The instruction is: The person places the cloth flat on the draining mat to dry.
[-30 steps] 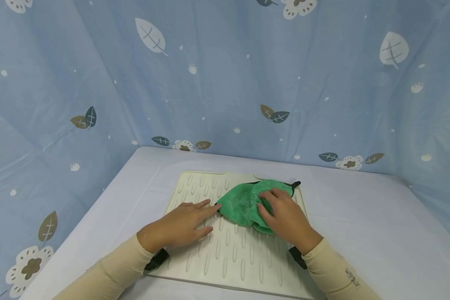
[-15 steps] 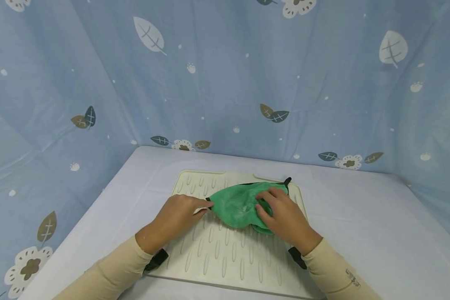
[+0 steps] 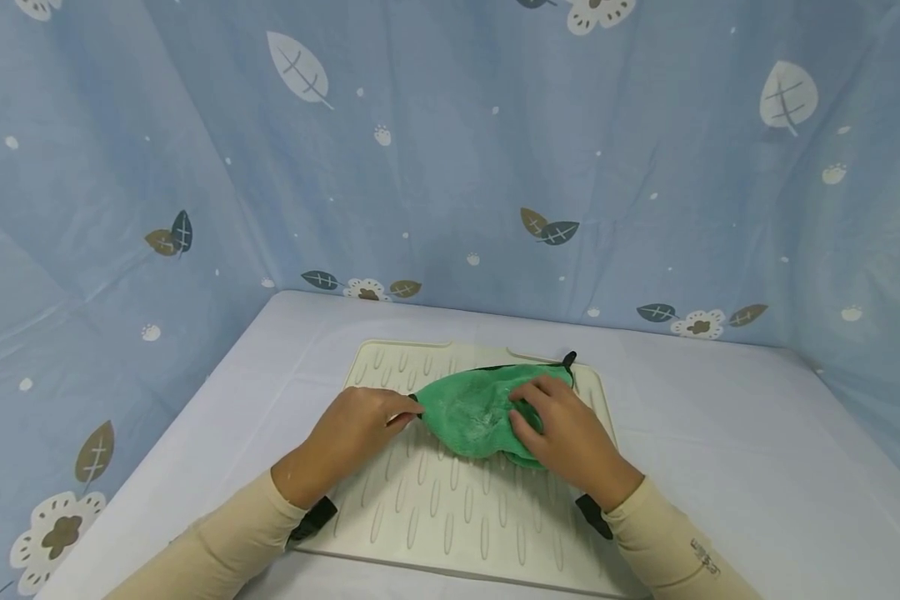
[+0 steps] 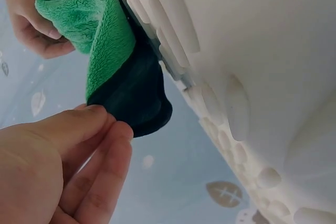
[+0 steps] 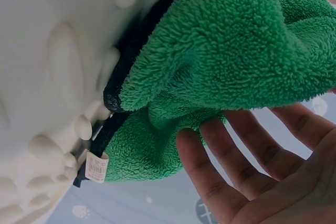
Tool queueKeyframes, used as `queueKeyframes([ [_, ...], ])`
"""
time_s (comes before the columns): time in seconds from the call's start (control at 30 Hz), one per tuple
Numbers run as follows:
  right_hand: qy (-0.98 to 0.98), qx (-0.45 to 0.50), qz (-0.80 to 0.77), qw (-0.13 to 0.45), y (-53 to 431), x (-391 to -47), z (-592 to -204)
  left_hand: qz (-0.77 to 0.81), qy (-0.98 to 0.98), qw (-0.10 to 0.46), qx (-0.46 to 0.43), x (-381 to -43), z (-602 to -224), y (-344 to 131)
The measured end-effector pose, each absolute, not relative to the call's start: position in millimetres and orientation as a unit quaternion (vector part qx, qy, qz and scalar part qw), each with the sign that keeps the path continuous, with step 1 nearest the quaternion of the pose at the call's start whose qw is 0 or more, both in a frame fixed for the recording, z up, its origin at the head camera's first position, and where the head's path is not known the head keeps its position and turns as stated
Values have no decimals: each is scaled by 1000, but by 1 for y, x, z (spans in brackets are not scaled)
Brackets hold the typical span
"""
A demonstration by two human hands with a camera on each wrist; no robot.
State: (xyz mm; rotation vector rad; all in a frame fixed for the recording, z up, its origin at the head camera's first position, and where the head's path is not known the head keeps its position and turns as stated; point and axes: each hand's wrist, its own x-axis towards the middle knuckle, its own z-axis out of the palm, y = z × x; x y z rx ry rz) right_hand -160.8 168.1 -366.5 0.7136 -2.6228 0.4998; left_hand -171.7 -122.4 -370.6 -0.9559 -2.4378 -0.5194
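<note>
A green plush cloth [image 3: 465, 412] with dark edging lies crumpled over the cream ridged mat [image 3: 450, 517]. Its left corner is pinched between the thumb and fingers of my left hand [image 3: 360, 421], and the left wrist view shows the dark underside [image 4: 131, 90] of that corner turned outward. My right hand [image 3: 573, 429] holds a bunched fold near the cloth's right end, thumb and fingers bent around it. Seen from the right wrist, the fingertips [image 5: 191, 145] press into the green pile, while the cloth hides part of the hand. A small white label [image 5: 96, 167] hangs from the edging.
The mat lies on a white-covered table [image 3: 720, 433]. Behind and to the left hangs a blue curtain [image 3: 450, 167] printed with leaves and flowers. A black loop [image 3: 569, 359] sticks up at the cloth's far right corner.
My left hand has gone from spread fingers at the cloth's left corner to pinching it. The cloth has been drawn slightly left, its black loop with it. My right hand has barely moved.
</note>
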Motion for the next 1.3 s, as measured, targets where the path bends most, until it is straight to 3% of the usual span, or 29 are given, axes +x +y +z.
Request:
queueKeyframes([
  [0.57,-939,281,156,118,168,-158,-363,-182,-892,302,-284,-171,-364,-127],
  [1.3,-953,205,190,115,174,-163,-358,-187,-908,294,-234,-178,-356,-142],
])
